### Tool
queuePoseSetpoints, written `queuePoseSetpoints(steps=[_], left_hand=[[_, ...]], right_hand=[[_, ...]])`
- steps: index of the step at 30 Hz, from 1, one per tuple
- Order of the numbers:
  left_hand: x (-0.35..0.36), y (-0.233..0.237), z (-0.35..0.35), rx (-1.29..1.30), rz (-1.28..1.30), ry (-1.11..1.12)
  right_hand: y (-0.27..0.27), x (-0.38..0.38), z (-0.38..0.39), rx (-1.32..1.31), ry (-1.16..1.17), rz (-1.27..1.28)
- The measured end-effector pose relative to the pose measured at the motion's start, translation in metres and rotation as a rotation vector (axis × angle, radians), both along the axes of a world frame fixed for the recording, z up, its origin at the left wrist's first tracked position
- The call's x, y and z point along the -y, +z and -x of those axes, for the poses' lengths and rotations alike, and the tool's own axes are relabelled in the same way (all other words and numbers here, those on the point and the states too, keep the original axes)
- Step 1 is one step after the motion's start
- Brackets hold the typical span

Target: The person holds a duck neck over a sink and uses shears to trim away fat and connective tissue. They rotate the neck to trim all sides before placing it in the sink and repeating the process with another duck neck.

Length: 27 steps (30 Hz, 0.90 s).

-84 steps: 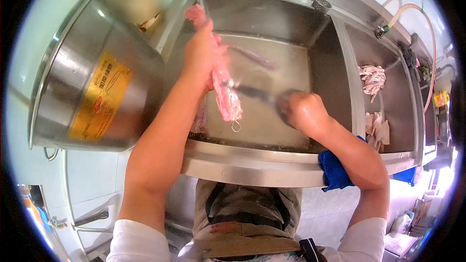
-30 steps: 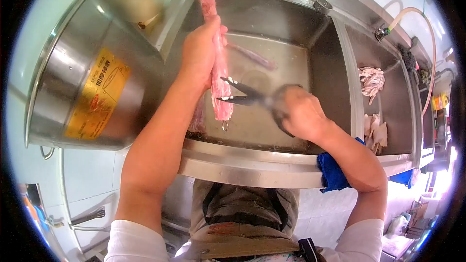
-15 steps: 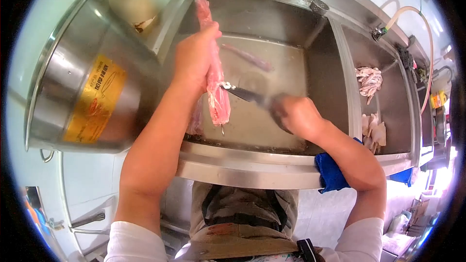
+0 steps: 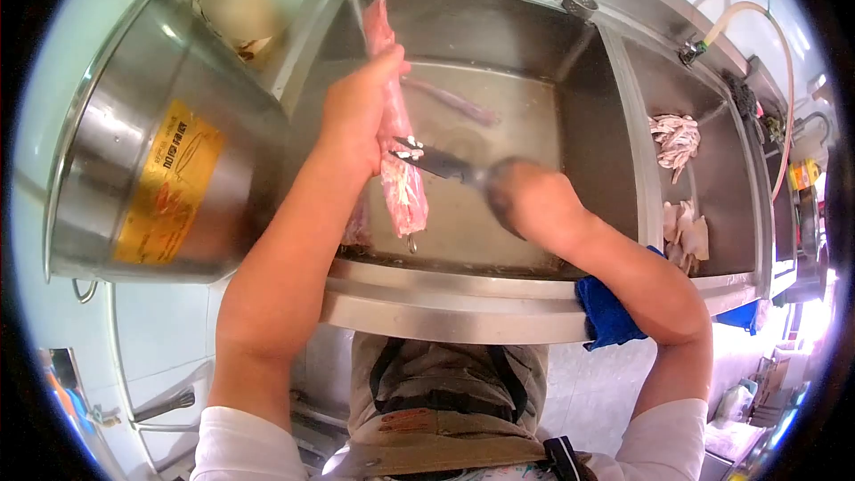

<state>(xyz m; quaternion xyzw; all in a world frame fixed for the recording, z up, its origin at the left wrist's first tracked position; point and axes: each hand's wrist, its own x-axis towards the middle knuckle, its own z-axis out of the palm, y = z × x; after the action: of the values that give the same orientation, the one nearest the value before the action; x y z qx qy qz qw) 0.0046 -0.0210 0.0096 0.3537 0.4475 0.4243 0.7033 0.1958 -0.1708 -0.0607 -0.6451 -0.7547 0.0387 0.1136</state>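
Observation:
My left hand [image 4: 361, 111] is wrapped round a long pink piece of meat [image 4: 405, 196], held lengthwise over the left sink basin. In my right hand [image 4: 539, 205] is the handle of a dark tool [image 4: 441, 163], a knife or shears, too blurred to be sure. Its tip touches the side of the meat just below my left hand, with small white bits around it. Another thin piece of meat [image 4: 454, 102] lies on the basin floor. More meat [image 4: 357, 230] is partly hidden behind my left forearm.
A large steel pot [image 4: 107, 134] stands left of the basin. The right basin holds pale strips [image 4: 677, 142] and flat pale pieces [image 4: 686, 236]. A blue cloth [image 4: 610, 312] hangs over the front edge. A hose [image 4: 784, 62] curves at the right.
The tool's tip has shifted left onto the meat, and its dark end looks split now. The meat's lower end has moved slightly down and right.

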Motion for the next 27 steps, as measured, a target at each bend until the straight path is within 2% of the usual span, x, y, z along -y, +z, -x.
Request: queuePoseSetpoints(steps=[2, 5, 8, 11, 14, 17, 20, 26, 27], left_hand=[[0.005, 0.004, 0.000, -0.027, 0.016, -0.024], [0.003, 0.003, -0.001, 0.036, -0.004, -0.046], [0.007, 0.013, 0.004, 0.041, -0.026, -0.079], [0.005, 0.010, 0.004, 0.099, -0.035, -0.102], [0.005, 0.008, 0.003, 0.133, -0.037, -0.119], [0.005, 0.008, 0.004, 0.117, -0.035, -0.132], [0.008, 0.011, 0.002, 0.063, -0.069, -0.100], [0.007, 0.007, 0.002, -0.047, -0.119, -0.033], [0.006, 0.006, 0.002, -0.016, -0.109, -0.029]], right_hand=[[0.000, -0.002, 0.000, 0.008, 0.001, 0.045], [-0.005, -0.003, -0.003, -0.265, 0.043, 0.144], [0.020, 0.000, 0.004, -0.563, 0.004, 0.309], [0.015, 0.000, 0.008, -0.534, 0.076, 0.116], [0.005, 0.002, 0.009, -0.307, 0.060, -0.091], [0.011, 0.002, 0.008, -0.082, 0.061, -0.076], [0.015, 0.003, 0.010, -0.084, -0.014, -0.095], [0.011, 0.002, 0.003, 0.016, 0.003, 0.031], [0.010, 0.002, 0.002, -0.036, -0.011, 0.055]])
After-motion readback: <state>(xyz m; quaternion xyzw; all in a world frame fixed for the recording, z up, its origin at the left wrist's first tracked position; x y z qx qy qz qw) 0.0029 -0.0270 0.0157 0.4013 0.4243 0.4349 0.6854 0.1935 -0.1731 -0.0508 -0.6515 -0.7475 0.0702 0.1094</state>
